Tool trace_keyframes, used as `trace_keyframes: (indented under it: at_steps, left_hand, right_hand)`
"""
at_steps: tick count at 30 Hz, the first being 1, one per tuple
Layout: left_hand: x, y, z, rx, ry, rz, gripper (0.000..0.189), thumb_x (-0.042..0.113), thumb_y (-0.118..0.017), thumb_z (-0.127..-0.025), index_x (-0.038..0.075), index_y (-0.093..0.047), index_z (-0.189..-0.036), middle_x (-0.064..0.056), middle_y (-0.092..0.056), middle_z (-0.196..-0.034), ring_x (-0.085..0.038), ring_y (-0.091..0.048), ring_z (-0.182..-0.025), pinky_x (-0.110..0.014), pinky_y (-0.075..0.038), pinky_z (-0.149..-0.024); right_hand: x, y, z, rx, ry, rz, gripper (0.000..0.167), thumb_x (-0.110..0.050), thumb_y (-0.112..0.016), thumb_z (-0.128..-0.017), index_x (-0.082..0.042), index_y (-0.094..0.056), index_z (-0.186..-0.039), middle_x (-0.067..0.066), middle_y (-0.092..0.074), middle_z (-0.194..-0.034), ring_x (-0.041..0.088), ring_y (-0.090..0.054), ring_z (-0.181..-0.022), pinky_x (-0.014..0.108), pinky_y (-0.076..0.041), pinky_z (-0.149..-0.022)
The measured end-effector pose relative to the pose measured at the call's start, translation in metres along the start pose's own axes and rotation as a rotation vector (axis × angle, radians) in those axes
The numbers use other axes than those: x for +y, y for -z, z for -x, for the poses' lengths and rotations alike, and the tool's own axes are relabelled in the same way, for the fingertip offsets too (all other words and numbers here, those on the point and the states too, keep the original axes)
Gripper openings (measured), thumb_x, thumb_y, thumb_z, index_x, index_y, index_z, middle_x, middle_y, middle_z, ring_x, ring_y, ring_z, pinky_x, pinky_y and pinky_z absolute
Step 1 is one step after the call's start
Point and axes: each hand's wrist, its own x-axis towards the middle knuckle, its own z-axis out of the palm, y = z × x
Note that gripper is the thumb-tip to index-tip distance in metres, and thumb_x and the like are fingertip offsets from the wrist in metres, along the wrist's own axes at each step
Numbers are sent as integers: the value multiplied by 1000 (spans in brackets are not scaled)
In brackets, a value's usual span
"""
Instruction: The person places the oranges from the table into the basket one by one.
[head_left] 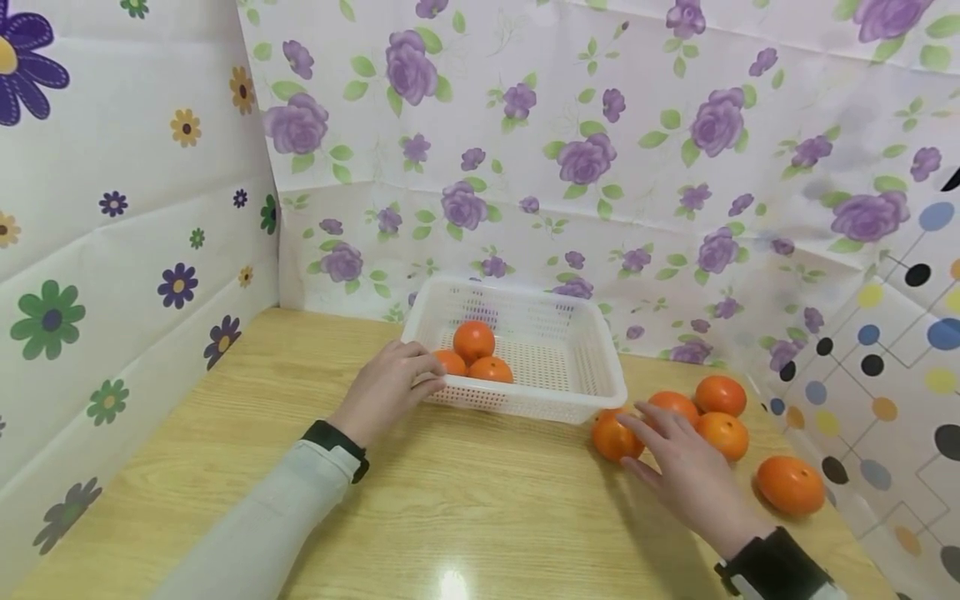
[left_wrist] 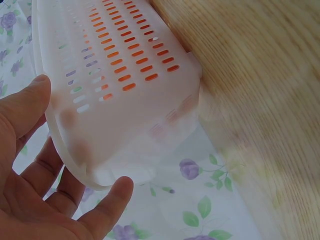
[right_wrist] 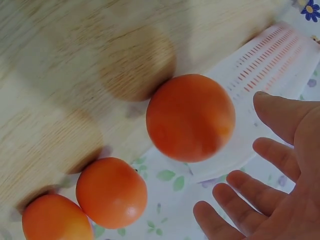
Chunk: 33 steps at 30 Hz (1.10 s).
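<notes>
A white perforated plastic basket (head_left: 540, 398) stands near the back wall, with three round, glossy orange-red fruits (head_left: 474, 342) at its left end. At its left front corner, my left hand (head_left: 393, 379) grips the rim; in the left wrist view the thumb is at the edge and fingertips show faintly through the plastic. My right hand (head_left: 693, 475) hovers with spread fingers beside a similar loose fruit (head_left: 611, 437) near the basket's right front corner. The right wrist view shows a gap between these fingers and that fruit (right_wrist: 190, 117). This hand holds nothing.
More loose orange-red fruits (head_left: 720, 396) cluster right of the basket, partly behind my right hand. One (head_left: 790, 485) lies apart, farther right on the wooden table (head_left: 465, 508). Flower-patterned sheeting (head_left: 525, 192) rises behind and at the left; dotted sheeting (head_left: 877, 417) borders the right.
</notes>
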Motion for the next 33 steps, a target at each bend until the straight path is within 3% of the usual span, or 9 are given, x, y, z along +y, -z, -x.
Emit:
trace_keyframes:
  at_steps: [12,33]
  left_hand:
    - [1,0,0,-2,3,-4,15,21,-89,-96,11,-85,-107,-2,-76,-108,-25,-64,-101,-41,-57,-89]
    - [1,-1,0,-14,16,-18,14,23,-88,-97,13,-85,-106,1,-75,-107,-23,-62,-100,-39,-55,-88]
  right_hand:
    - [-1,-11,-8,-69,-25,-9,66,-26,-94,-92,-19,-67,-152,22,-53,-162,45,-56,-138,66,-59,-96]
    - [1,-24,-21,-101,-56,-21,68,-26,-94,-92,-19,-67,-153,22,-57,-156,46,-58,-134,65,-57,-100]
